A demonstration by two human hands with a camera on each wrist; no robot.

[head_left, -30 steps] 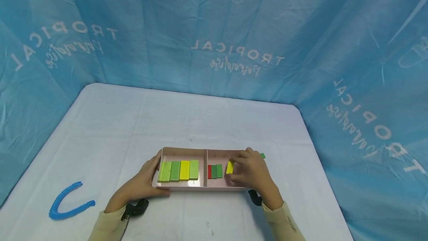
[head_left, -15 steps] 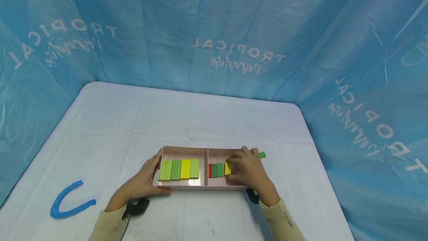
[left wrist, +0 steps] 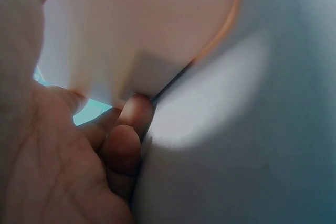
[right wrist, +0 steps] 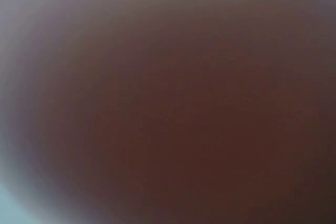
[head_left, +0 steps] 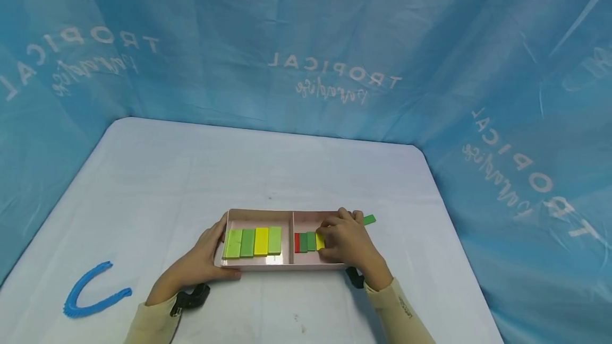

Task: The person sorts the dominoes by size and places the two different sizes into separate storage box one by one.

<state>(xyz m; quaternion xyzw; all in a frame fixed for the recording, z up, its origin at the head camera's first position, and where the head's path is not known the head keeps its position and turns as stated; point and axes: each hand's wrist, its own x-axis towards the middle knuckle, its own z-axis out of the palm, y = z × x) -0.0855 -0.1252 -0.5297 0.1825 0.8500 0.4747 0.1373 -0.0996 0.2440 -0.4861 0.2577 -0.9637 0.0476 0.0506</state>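
Observation:
A shallow pinkish box [head_left: 258,268] with two compartments sits on the table. My left hand [head_left: 198,259] grips its left end, thumb along the front side; the left wrist view shows my curled fingers [left wrist: 135,114] against the box wall [left wrist: 173,9]. In the right compartment, my right hand [head_left: 349,240] pinches a yellow block [head_left: 320,241] at the right end of a short row, beside a green block [head_left: 311,241]. A red block [head_left: 297,242] stands at that row's left end. The right wrist view is only a dark blur.
The left compartment holds a row of light green, green and yellow blocks [head_left: 261,241]. Past my right hand, a green block [head_left: 370,220] shows near the box's far right corner. A curved blue ribbed tube [head_left: 95,291] lies on the white-covered table [head_left: 268,169] at left.
My right hand has moved left inside the right compartment, bringing the yellow block up to the row of small blocks. More of the far green block shows. The left hand keeps its grip.

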